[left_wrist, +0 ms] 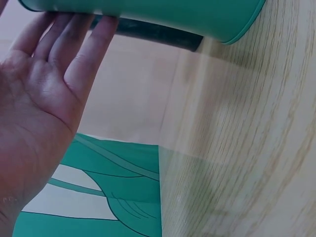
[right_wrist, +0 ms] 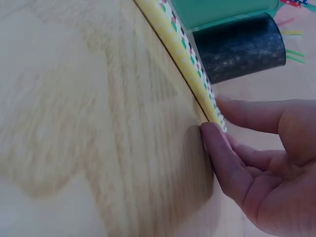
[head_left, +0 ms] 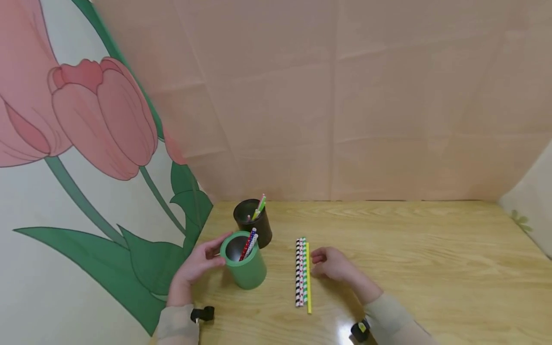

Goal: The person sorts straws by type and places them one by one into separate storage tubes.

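Note:
My left hand [head_left: 199, 262] holds the left side of an upright green cup [head_left: 250, 270], thumb at the near rim and the other fingers towards the back. Long fingers lie along the cup's wall [left_wrist: 163, 15] in the left wrist view. Red, blue and white patterned paper straws [head_left: 248, 245] lean inside it. At the right edge of a row of paper straws, my right hand [head_left: 334, 264] has its fingertips right by a yellow straw [head_left: 308, 287]. Beside that straw lie green-striped, red-dotted and black-striped [head_left: 298, 278] ones. The right wrist view shows finger and thumb apart near the yellow straw's end [right_wrist: 210, 108].
A black cup [head_left: 264, 232] stands just behind the green one, holding thin green, yellow and pink straws [head_left: 259, 207]. The wooden table [head_left: 422, 258] meets a pinkish cloth backdrop [head_left: 366, 120]. A tulip-painted wall [head_left: 103, 120] bounds the left side.

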`<state>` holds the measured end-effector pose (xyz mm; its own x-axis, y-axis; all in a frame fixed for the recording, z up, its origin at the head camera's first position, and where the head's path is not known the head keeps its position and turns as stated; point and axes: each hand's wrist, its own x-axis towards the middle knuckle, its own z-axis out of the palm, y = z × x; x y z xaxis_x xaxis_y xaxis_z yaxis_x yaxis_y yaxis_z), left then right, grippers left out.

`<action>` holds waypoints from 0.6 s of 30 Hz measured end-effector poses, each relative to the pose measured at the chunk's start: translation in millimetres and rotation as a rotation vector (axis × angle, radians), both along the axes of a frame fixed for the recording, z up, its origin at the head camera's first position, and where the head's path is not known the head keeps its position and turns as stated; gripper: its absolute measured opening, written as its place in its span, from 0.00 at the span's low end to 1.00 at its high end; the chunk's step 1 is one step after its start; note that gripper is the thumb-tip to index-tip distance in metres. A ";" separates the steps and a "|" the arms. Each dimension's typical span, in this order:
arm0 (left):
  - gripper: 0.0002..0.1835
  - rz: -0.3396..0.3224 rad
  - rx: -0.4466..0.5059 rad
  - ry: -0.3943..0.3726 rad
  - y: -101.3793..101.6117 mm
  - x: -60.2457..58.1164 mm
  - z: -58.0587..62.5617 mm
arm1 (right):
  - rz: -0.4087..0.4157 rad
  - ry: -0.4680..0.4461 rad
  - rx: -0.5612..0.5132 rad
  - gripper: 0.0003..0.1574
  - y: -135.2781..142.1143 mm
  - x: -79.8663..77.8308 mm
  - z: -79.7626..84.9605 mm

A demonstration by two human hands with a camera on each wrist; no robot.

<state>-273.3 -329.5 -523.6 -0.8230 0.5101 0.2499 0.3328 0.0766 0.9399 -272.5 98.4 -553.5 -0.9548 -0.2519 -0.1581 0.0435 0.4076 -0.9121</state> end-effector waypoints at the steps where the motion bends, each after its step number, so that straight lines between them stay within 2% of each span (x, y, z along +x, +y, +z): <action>1: 0.40 -0.001 0.005 -0.003 -0.2 -0.1 -0.2 | -0.013 0.004 -0.001 0.29 -0.9 -1.5 -1.2; 7: 0.40 0.000 0.014 -0.032 -0.3 -0.1 -1.0 | -0.076 0.048 0.061 0.32 -8.5 -8.5 -8.8; 13: 0.40 0.015 0.002 -0.042 -1.2 0.7 -0.6 | -0.078 0.093 0.162 0.36 -17.2 -10.6 -9.1; 18: 0.40 0.015 0.002 -0.035 -2.5 0.5 -1.4 | -0.080 0.144 0.218 0.35 -20.1 -11.9 -10.0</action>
<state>-272.9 -332.0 -525.0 -0.8387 0.4975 0.2218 0.2983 0.0788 0.9512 -284.4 78.3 -563.4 -0.9868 -0.1498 -0.0609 -0.0408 0.5954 -0.8024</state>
